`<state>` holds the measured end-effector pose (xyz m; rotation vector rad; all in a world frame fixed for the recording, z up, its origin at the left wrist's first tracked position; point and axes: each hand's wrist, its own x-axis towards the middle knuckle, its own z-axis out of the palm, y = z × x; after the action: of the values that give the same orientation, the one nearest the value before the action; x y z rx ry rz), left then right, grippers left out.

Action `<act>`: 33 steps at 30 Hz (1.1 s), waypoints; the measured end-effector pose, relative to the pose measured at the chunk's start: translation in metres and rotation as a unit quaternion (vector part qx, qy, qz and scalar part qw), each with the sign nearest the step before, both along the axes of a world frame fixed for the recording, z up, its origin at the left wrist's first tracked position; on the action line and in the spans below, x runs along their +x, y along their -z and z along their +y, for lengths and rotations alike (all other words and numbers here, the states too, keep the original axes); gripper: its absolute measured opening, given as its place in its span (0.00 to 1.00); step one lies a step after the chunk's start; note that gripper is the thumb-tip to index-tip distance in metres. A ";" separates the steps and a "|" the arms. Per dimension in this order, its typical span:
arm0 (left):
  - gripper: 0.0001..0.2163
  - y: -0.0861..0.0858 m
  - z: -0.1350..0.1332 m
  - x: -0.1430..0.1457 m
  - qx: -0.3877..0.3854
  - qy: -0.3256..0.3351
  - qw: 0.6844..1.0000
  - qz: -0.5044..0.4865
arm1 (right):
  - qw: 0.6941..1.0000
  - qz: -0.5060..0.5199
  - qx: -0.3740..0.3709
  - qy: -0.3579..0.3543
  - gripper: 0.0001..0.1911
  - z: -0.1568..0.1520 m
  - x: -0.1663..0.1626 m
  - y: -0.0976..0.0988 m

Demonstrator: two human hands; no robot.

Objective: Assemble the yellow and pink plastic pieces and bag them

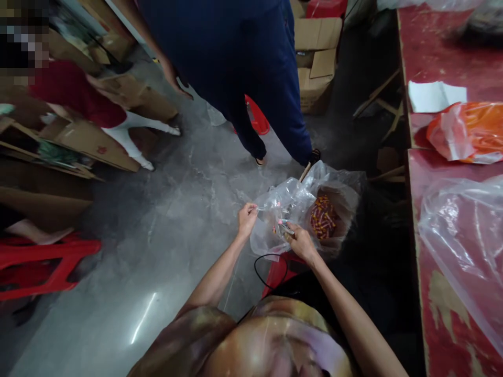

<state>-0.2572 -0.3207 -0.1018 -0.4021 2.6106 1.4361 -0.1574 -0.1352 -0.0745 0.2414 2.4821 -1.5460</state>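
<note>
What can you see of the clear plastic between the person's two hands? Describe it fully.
The clear plastic looks thin, see-through and crumpled, with pale, shiny creases. It spreads loosely between the left hand, which is at its left edge, and the right hand, which holds a slim tool over it. A few small pinkish bits show on or through it. To its right lies a heap of orange-and-maroon pieces surrounded by more plastic; whether the two sheets join is unclear.

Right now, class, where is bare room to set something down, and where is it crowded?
Bare concrete floor lies between the left hand and the red stool at left. The red table has a bare patch beyond the white paper. Around the right hand, clear plastic bags and colourful pieces crowd close.
</note>
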 end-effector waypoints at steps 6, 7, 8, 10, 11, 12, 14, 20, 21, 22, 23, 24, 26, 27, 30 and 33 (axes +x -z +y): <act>0.09 -0.001 0.007 -0.004 -0.031 -0.007 0.999 -0.005 | 0.999 0.013 0.048 0.014 0.17 0.035 0.051 -0.017; 0.09 -0.004 0.008 -0.005 -0.038 -0.001 0.999 -0.003 | 0.998 0.013 0.046 0.040 0.17 0.047 0.064 -0.022; 0.09 -0.008 0.010 -0.004 -0.043 0.009 0.999 -0.001 | 0.996 0.010 0.040 0.077 0.18 0.059 0.079 -0.029; 0.10 -0.019 0.015 0.003 -0.049 0.034 0.998 0.010 | 0.985 -0.005 0.028 0.172 0.19 0.080 0.113 -0.047; 0.12 -0.024 0.018 0.008 -0.055 0.051 0.997 0.021 | 0.974 -0.013 0.022 0.227 0.19 0.089 0.130 -0.057; 0.15 -0.028 0.022 0.014 -0.068 0.066 0.995 0.043 | 0.959 -0.016 0.018 0.284 0.20 0.096 0.148 -0.067; 0.17 -0.032 0.037 0.023 -0.167 0.112 0.966 0.160 | 0.917 -0.011 0.027 0.399 0.21 0.107 0.183 -0.086; 0.11 -0.071 0.157 0.068 0.011 0.353 0.885 0.302 | 0.710 0.017 0.130 0.692 0.25 0.133 0.286 -0.120; 0.10 -0.084 0.185 0.080 0.046 0.404 0.863 0.302 | 0.676 0.019 0.138 0.724 0.25 0.137 0.301 -0.122; 0.09 -0.096 0.215 0.091 0.077 0.447 0.836 0.307 | 0.646 0.022 0.143 0.750 0.25 0.140 0.315 -0.122; 0.09 -0.106 0.247 0.102 0.104 0.489 0.806 0.318 | 0.619 0.027 0.144 0.771 0.25 0.142 0.327 -0.122; 0.09 -0.114 0.278 0.110 0.117 0.526 0.778 0.323 | 0.598 0.036 0.139 0.788 0.25 0.144 0.336 -0.120; 0.09 -0.125 0.341 0.122 0.100 0.589 0.730 0.331 | 0.573 0.058 0.118 0.809 0.25 0.145 0.350 -0.114; 0.08 -0.128 0.370 0.126 0.065 0.611 0.717 0.329 | 0.567 0.066 0.108 0.814 0.26 0.144 0.355 -0.110; 0.08 -0.129 0.447 0.135 -0.047 0.622 0.714 0.320 | 0.568 0.072 0.111 0.812 0.25 0.140 0.365 -0.097; 0.09 -0.122 0.505 0.138 -0.053 0.629 0.705 0.323 | 0.584 0.077 0.178 0.788 0.21 0.145 0.379 -0.088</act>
<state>-0.1192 0.1843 0.0207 1.8200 2.2447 0.8802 0.2216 0.0100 0.0139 3.0840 2.3611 -1.0927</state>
